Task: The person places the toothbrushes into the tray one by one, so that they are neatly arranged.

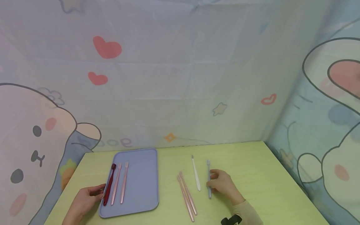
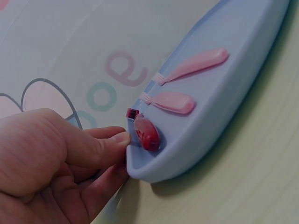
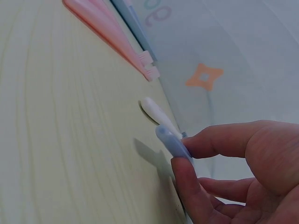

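Between thumb and fingers my right hand [image 1: 223, 184] pinches a light blue toothbrush [image 3: 170, 140], its head pointing to the back. In the right wrist view a shadow falls on the table beside its handle end. My left hand [image 1: 85, 200] holds the left rim of a lavender tray [image 1: 142, 187], thumb and fingers at the edge. On that tray a dark red toothbrush [image 1: 109, 187] lies nearest the left hand, with two pink toothbrushes [image 1: 116, 187] alongside. A white toothbrush [image 1: 196, 175] lies on the table just left of the blue one.
Two more pink toothbrushes [image 1: 187, 197] lie close together on the yellow-green table [image 1: 242, 156], between the tray and the white toothbrush. A printed cloth [image 1: 180, 78] hangs along the table's back edge, and another cloth stands at the right.
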`<state>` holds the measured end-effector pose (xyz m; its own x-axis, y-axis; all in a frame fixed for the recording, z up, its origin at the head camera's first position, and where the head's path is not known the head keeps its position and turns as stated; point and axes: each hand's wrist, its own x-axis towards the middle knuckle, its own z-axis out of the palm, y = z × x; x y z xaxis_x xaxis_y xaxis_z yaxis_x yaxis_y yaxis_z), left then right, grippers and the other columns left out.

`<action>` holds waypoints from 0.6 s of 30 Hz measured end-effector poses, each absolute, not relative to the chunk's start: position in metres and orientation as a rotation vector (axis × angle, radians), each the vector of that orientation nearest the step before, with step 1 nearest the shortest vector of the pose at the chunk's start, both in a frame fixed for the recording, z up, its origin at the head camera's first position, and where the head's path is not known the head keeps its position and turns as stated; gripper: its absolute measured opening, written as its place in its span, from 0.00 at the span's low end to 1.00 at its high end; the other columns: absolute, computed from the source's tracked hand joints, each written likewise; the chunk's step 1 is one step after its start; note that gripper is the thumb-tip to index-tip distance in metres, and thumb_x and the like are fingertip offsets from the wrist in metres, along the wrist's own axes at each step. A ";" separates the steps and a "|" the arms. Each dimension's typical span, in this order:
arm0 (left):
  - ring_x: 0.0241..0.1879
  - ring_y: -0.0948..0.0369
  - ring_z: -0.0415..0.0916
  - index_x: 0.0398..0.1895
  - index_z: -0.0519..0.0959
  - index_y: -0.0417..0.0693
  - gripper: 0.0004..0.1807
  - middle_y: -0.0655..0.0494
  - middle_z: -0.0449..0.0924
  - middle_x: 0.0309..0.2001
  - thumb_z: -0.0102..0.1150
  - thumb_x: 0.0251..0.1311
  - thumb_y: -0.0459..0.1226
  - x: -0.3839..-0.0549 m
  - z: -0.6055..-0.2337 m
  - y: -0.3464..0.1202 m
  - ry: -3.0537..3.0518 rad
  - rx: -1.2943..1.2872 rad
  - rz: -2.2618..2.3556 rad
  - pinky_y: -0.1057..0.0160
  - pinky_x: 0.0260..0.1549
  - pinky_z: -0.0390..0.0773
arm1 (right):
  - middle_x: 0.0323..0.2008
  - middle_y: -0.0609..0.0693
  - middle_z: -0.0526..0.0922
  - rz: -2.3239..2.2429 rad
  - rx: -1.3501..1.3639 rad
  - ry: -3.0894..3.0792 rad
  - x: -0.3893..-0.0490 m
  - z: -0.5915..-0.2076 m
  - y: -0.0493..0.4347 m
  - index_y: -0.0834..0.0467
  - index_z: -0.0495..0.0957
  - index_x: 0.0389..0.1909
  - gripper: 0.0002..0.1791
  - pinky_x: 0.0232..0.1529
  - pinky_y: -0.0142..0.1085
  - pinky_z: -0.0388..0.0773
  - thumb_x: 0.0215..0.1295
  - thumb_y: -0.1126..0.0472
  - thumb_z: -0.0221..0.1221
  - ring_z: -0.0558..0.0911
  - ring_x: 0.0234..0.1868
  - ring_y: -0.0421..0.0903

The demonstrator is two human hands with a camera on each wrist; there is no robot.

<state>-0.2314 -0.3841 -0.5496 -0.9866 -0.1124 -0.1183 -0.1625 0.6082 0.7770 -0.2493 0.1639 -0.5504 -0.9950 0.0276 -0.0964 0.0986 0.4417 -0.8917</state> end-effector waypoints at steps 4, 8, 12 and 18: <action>0.52 0.47 0.84 0.63 0.80 0.28 0.23 0.37 0.89 0.49 0.69 0.66 0.27 -0.231 -0.550 -0.384 2.756 -0.231 1.356 0.35 0.61 0.72 | 0.48 0.61 0.84 -1.626 0.105 2.608 -0.250 -0.551 0.164 0.74 0.74 0.68 0.39 0.33 0.41 0.87 0.52 0.71 0.71 0.85 0.34 0.48; 0.54 0.45 0.83 0.64 0.80 0.28 0.23 0.36 0.88 0.51 0.69 0.66 0.27 -0.231 -0.549 -0.384 2.751 -0.237 1.362 0.35 0.61 0.72 | 0.49 0.61 0.84 -1.632 0.104 2.597 -0.250 -0.552 0.165 0.74 0.73 0.69 0.39 0.33 0.41 0.87 0.53 0.71 0.71 0.85 0.34 0.48; 0.53 0.48 0.84 0.64 0.80 0.28 0.24 0.36 0.88 0.51 0.69 0.67 0.27 -0.231 -0.550 -0.384 2.750 -0.244 1.362 0.36 0.62 0.72 | 0.50 0.62 0.84 -1.632 0.100 2.593 -0.250 -0.552 0.165 0.74 0.73 0.69 0.39 0.32 0.40 0.87 0.54 0.71 0.71 0.85 0.35 0.48; 0.55 0.44 0.83 0.65 0.79 0.28 0.24 0.36 0.88 0.51 0.68 0.67 0.27 -0.231 -0.550 -0.384 2.741 -0.251 1.369 0.35 0.62 0.72 | 0.50 0.62 0.84 -1.623 0.101 2.602 -0.251 -0.553 0.165 0.73 0.73 0.69 0.39 0.32 0.40 0.87 0.53 0.70 0.71 0.86 0.35 0.48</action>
<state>-0.2313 -0.3840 -0.5500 -0.9844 -0.1150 -0.1329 -0.1754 0.5903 0.7879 -0.2509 0.1650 -0.5535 -0.9952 0.0173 -0.0964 0.0942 0.4389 -0.8936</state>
